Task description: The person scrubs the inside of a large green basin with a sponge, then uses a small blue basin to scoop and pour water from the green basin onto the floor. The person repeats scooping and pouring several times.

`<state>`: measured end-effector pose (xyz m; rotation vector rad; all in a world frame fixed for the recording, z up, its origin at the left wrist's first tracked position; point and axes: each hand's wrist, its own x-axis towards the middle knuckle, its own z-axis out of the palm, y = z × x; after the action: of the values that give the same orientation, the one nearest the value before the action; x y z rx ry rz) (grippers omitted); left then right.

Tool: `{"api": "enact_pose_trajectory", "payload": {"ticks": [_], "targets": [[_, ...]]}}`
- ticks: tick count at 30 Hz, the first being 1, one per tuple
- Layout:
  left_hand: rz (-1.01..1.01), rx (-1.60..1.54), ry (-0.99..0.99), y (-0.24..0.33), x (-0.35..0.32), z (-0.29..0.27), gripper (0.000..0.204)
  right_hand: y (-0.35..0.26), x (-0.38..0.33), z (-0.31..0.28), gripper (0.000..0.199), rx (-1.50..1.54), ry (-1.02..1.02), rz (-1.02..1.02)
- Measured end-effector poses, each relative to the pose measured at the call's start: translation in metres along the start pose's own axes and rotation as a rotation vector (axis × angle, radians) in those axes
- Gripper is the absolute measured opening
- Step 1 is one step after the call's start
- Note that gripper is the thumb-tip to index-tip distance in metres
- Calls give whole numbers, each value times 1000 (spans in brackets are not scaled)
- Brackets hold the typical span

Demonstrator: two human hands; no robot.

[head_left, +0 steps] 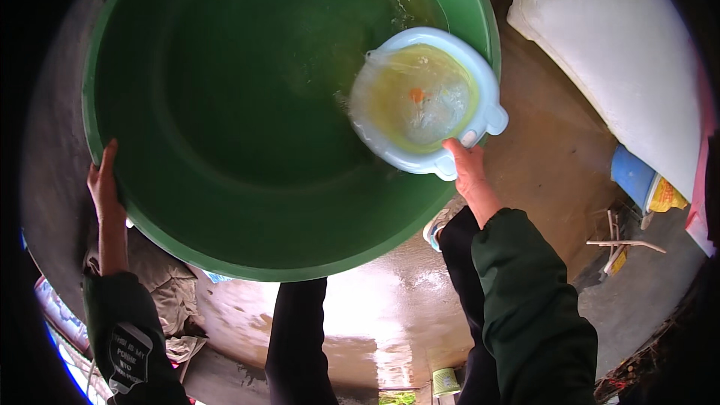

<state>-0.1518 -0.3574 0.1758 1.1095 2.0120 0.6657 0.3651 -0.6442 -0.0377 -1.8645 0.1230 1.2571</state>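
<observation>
A large round green tub (279, 268) fills the upper left and middle, with water in it. My left hand (108, 184) grips the tub's rim on its left side, fingers closed over the edge. At the tub's right side, my right hand (469, 171) is closed on the rim of a light blue plastic basin (486, 79), thumb on top. Water stirs inside the basin, over its yellowish-green inner wall, and an orange patch shows at its bottom. The basin lies inside the tub, close to the tub's right wall. Its left edge is blurred by splashing water.
Wet brown floor (360, 307) shines between my legs. A big white sack-like bulk (615, 37) stands at the upper right, with a blue container (631, 175) below it. Sticks (625, 243) lie on the right, brown cloth (169, 292) at lower left, and a small green pot (445, 382) near the bottom.
</observation>
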Motion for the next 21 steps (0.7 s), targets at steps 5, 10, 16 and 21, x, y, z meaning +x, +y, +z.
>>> {"api": "enact_pose_trajectory", "payload": {"ticks": [5,10,16,21], "targets": [[-60,-88,104,-65,-20,2,39,4,-10,10,33,265,-166,214],[-155,-200,80,-150,-48,3,39,2,-21,5,42,333,-280,188],[-392,-351,-65,-243,-85,50,47,-14,-32,-27,39,314,-232,46],[-817,-656,-523,-265,-111,99,57,-8,-84,-74,35,449,-211,-40]]}}
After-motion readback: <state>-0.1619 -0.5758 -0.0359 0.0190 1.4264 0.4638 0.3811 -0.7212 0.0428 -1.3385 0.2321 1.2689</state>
